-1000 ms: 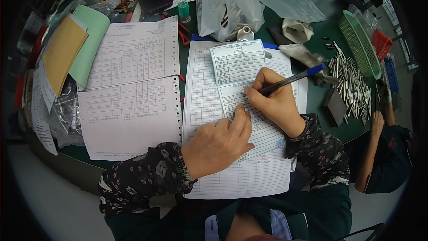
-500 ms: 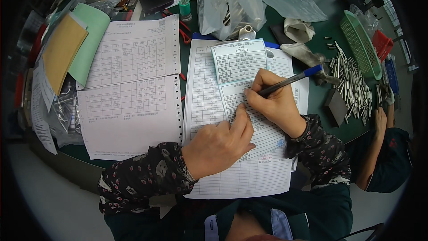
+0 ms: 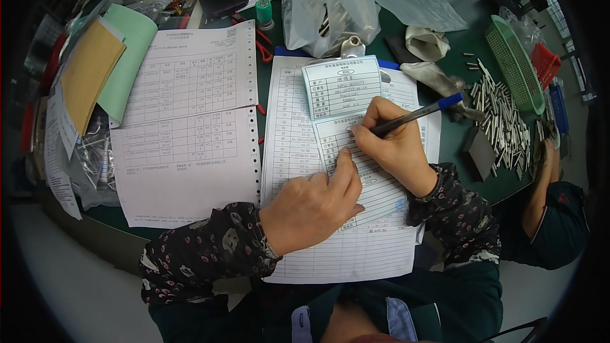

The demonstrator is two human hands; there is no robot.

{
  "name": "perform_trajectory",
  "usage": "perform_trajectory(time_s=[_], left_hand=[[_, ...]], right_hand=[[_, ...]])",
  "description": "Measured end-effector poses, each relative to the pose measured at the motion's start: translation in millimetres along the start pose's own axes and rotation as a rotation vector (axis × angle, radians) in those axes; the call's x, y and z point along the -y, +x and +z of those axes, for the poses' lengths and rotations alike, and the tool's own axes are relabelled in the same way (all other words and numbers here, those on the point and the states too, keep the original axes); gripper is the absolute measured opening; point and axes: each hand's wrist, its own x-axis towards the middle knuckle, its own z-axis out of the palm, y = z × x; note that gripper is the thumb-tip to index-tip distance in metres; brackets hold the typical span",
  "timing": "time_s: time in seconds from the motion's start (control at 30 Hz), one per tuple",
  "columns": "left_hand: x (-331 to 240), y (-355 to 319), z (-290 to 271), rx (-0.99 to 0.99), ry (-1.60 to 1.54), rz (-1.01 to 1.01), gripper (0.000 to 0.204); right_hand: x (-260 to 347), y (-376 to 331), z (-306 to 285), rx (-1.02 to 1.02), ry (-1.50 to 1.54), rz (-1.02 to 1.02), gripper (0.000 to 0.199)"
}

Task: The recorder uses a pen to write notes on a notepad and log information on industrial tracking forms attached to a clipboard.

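My right hand [image 3: 397,152] grips a dark pen [image 3: 416,113] with a blue end, which slants up to the right. Its writing tip is hidden by my fingers, over a printed form slip [image 3: 330,132]. My left hand [image 3: 311,206] rests on the same slip, index finger stretched out and pressing it, the other fingers partly bent. Just above lies a pale form slip [image 3: 341,79] with handwriting in its rows. Both slips lie on lined sheets [image 3: 343,263] on a blue clipboard, below its metal clip [image 3: 351,47].
To the left lie a large printed sheet [image 3: 184,178], a green folder [image 3: 130,57] and a brown envelope [image 3: 92,76]. A clear plastic bag [image 3: 330,9] stands behind. On the right are loose metal pins [image 3: 502,124], a dark block [image 3: 478,152], a green basket [image 3: 515,67] and another person's arm [image 3: 540,190].
The pen and my right fingers have shifted very slightly to the right. My left hand stays in place. The other person's arm at the right has moved a little.
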Motion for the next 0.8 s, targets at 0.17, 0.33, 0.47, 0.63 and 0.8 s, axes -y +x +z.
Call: perform_trajectory(time_s=[0.17, 0.33, 0.47, 0.63, 0.8], left_hand=[[0.3, 0.5, 0.1, -0.001, 0.0, 0.003, 0.05], [-0.6, 1.0, -0.9, 0.004, 0.011, 0.001, 0.05], [-0.2, 0.2, 0.2, 0.005, 0.004, -0.002, 0.05], [-0.5, 0.7, -0.4, 0.007, 0.026, 0.004, 0.049], [1.2, 1.2, 0.6, 0.001, -0.005, 0.023, 0.043]], right_hand=[[0.6, 0.3, -2.1, 0.033, -0.033, 0.009, 0.017], [1.5, 0.1, -1.7, -0.001, -0.007, 0.03, 0.017], [0.1, 0.1, -2.0, 0.005, -0.027, 0.018, 0.017], [-3.0, -1.8, -4.5, -0.031, -0.001, 0.01, 0.018], [-3.1, -1.0, -4.6, -0.014, -0.037, 0.003, 0.019]])
